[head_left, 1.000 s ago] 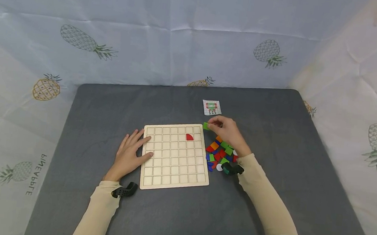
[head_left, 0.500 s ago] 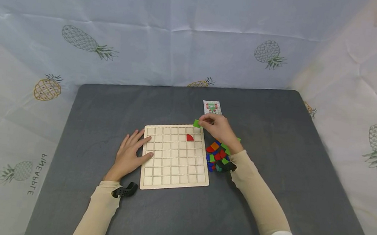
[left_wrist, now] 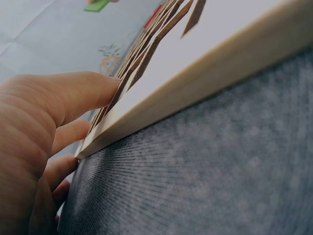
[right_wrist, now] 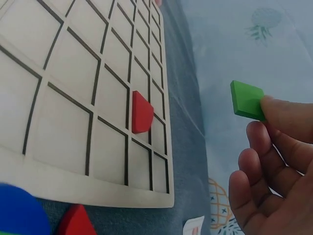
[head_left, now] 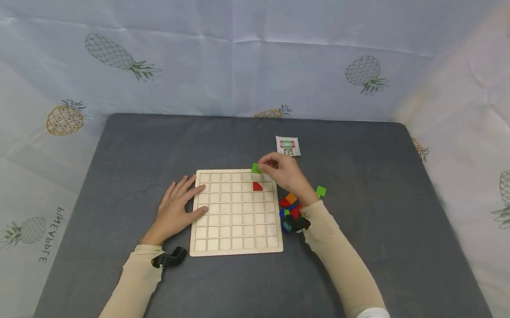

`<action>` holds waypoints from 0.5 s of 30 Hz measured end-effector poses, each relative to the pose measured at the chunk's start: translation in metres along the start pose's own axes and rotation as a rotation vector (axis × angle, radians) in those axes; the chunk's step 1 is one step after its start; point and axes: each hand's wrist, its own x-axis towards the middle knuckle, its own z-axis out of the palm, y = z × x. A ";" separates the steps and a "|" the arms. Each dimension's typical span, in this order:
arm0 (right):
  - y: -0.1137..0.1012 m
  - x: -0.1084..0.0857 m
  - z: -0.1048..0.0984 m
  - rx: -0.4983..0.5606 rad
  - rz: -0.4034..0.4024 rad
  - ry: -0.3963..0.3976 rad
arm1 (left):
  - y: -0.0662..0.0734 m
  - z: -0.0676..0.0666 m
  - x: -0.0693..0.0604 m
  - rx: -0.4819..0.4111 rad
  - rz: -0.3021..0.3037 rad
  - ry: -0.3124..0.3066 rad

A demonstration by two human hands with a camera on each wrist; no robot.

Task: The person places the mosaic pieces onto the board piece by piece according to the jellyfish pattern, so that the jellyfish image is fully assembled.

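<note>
Shifted leftward, the green tile juts left from the right hand, whose grip pinches one side.

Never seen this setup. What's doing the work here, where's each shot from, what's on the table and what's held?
No machine: one person's bare hands. The wide picture is from a head-worn camera; the two close-ups are from cameras on the left and right wrists. On the grey table lie a wooden grid board with one red quarter-round piece on it, a pile of coloured pieces beside it, and a small printed card beyond. The left hand rests on the board's left edge; the right hand pinches a green square tile in the air.
</note>
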 end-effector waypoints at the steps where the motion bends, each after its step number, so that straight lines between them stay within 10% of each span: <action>1: 0.001 0.001 0.001 -0.002 -0.008 -0.009 | 0.000 0.000 0.000 0.002 -0.001 0.000; 15: 0.007 0.007 0.024 -0.034 -0.003 -0.090 | 0.001 0.001 0.000 0.015 0.013 0.010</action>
